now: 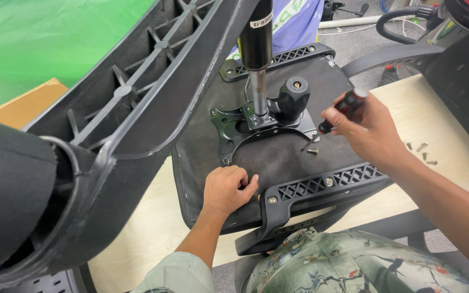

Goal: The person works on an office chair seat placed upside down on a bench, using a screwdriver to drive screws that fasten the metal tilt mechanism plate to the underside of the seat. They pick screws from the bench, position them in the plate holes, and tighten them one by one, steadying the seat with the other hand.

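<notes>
An upturned office chair seat point(278, 157) lies on a light wooden table point(153, 228), its black metal mechanism plate point(233, 126) and gas cylinder point(256, 43) facing up. My right hand point(367, 130) grips a screwdriver point(336, 113) with a black and red handle, its tip angled down beside a loose screw point(312, 151) on the seat underside. My left hand point(226, 187) rests on the seat's near edge with fingers curled, next to a black armrest bracket point(321, 187). A round black knob point(293, 95) sits beside the cylinder.
A large black chair base arm point(137, 108) crosses the left foreground above the table. Several loose screws point(422, 152) lie on the table to the right. A second armrest bracket point(278, 58) is at the seat's far edge. A cardboard box point(28, 103) and green backdrop point(44, 38) are at left.
</notes>
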